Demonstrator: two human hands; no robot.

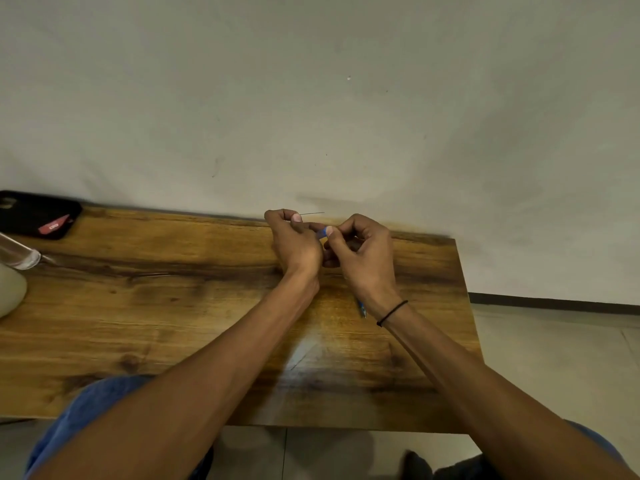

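Two forearms reach over the near edge of the wooden counter (pixel 173 306). A blue pen (pixel 362 308) lies on it just beneath the right wrist, likely set aside so that both hands are free.

Further out, the left grip (pixel 296 242) and the right grip (pixel 363 254) meet and touch each other. The right grip is clenched on a small blue piece (pixel 322 233), pinched between thumb and forefinger; what it is I cannot tell. The left grip pinches a thin needle (pixel 311 213) between thumb and fingertip. Its free end points right, roughly level, just above the blue piece. Holding the two so close, with the hands braced together, looks meant to steady fine work, perhaps threading or fitting the needle.

At the left edge a clear glass vessel (pixel 19 256) lies tilted; whether it holds anything cannot be told. Farthest back on the left rests a phone in a black case (pixel 34 214), well apart from the hands.
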